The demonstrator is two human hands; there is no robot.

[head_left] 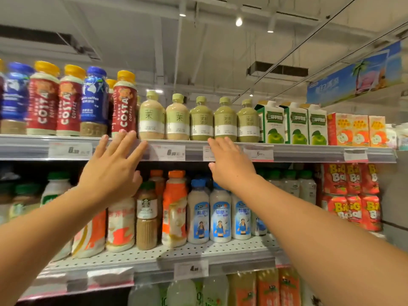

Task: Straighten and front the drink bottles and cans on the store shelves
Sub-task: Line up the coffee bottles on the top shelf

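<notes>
At top shelf (pixel 309 152) | left hand (pixel 110 171), right hand (pixel 229 164) spread, empty | tea bottles (pixel 201 120) upright

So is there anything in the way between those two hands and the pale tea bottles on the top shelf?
Nothing visible. The left hand and right hand are raised, fingers straight, in front of the shelf's price rail. The tea bottles stand just above at the front edge, with open air between.

Both bare forearms reach up from the lower corners toward the frame's centre. The left hand (pixel 112 171) is spread flat, fingers straight and fanned, back toward the camera. The right hand (pixel 229 163) is likewise flat, fingers extended together.
</notes>
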